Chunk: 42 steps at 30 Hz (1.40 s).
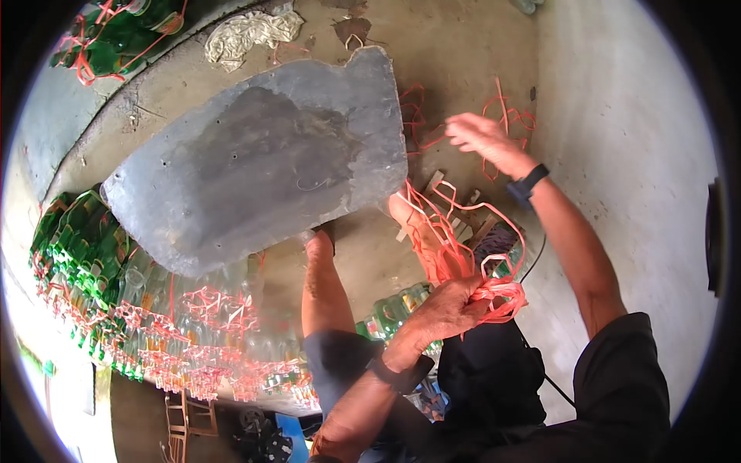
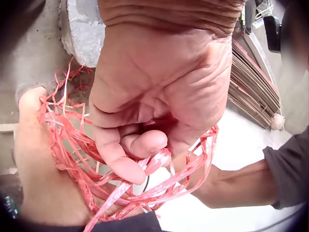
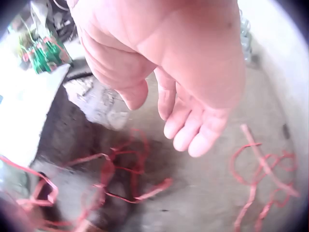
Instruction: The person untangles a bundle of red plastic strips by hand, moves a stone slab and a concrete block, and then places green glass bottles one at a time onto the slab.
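A bundle of red plastic twine [image 1: 494, 301] is looped through my left hand [image 1: 455, 305], whose curled fingers grip it over my lap. In the left wrist view the left hand [image 2: 159, 96] pinches a pale red strand, and more loops of twine [image 2: 87, 179] hang around it and drape over the leg. My right hand [image 1: 486, 143] is stretched forward above the floor. In the right wrist view the right hand [image 3: 193, 96] has loosely bent fingers, with nothing between them and the thumb. Loose red twine [image 3: 265, 169] lies on the floor beyond it.
A large grey sheet [image 1: 255, 162] spans the space before my legs. Bottles [image 1: 85, 255] tied with red twine stand at left, more green bottles [image 1: 116, 38] at the upper left. A pale wall [image 1: 617, 154] rises on the right. Wood pieces [image 1: 463, 224] lie near my foot.
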### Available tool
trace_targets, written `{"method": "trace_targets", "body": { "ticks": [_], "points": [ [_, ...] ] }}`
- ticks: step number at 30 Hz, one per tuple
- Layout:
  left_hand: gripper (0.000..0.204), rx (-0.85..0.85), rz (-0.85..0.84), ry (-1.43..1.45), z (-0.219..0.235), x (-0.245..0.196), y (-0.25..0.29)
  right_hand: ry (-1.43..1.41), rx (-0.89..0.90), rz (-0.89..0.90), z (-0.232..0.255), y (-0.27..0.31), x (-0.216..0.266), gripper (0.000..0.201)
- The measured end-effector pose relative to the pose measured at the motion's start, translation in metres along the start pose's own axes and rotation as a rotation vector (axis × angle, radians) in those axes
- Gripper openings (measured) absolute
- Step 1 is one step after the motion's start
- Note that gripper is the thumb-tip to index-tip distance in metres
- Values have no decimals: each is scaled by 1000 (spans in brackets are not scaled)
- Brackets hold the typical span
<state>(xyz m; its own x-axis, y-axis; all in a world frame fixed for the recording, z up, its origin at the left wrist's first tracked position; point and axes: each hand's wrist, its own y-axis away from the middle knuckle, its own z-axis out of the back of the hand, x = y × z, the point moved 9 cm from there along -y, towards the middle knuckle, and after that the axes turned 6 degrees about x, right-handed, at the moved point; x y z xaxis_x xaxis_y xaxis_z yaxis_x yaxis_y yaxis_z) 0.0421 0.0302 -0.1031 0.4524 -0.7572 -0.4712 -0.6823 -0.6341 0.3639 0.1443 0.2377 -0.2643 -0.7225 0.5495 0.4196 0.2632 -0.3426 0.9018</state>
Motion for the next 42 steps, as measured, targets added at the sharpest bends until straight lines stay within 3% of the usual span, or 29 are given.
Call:
{"method": "trace_targets", "body": {
  "ticks": [3,5,7,8,10,12,13,16,21,25,28,29,30,32,33,34,36,37,38,39,40,42],
  "points": [
    [27,70,118,45,1,19,2,-140,83,53,-69,-18,28,62],
    [27,9,69,0,8,17,1,-88,152,-8,-96,-35,27,65],
    [26,-46,20,-33,8,19,1,-116,104,58,-110,-45,26,63],
    [27,-77,31,-25,12,25,0,-144,50,124,-111,-50,29,62],
    [27,-121,41,-18,21,20,3,-134,89,68,-115,-50,29,59],
    [28,-166,62,-58,29,12,7,-325,140,34,-121,-50,29,55],
    [28,-172,57,-62,30,9,8,-177,136,-31,-115,-60,17,47],
    [26,-237,126,53,35,15,11,-281,167,11,-115,-57,22,48],
    [20,-390,-52,209,52,24,10,-96,134,-22,-106,-71,1,50],
    [18,-518,-21,382,61,17,17,-78,83,12,-108,-29,36,52],
    [17,-497,-50,402,64,32,19,-122,45,-21,-99,-19,-1,52],
    [15,-504,-56,407,63,29,24,-290,56,26,-103,-2,-7,52],
    [15,-498,-47,408,65,29,28,-274,85,-33,-107,11,-18,48],
    [16,-503,-56,393,63,26,35,-349,211,17,-124,40,-29,50],
    [16,-539,-93,457,61,24,39,-228,251,83,-130,60,-32,48],
    [16,-533,-86,453,55,19,40,-242,268,30,-137,73,-41,45],
    [13,-608,-101,564,49,10,48,127,401,-29,-149,96,-47,44],
    [12,-588,-99,567,45,13,50,119,395,-27,-154,108,-50,44],
    [12,-583,-93,559,43,19,54,-19,404,86,-162,123,-45,35],
    [12,-571,-94,516,41,16,58,-159,410,200,-169,138,-30,38],
    [13,-555,-95,470,37,11,61,-169,401,206,-170,150,-24,38],
    [14,-612,-79,490,28,8,70,-438,547,-102,-185,178,-32,33]
  ]
}}
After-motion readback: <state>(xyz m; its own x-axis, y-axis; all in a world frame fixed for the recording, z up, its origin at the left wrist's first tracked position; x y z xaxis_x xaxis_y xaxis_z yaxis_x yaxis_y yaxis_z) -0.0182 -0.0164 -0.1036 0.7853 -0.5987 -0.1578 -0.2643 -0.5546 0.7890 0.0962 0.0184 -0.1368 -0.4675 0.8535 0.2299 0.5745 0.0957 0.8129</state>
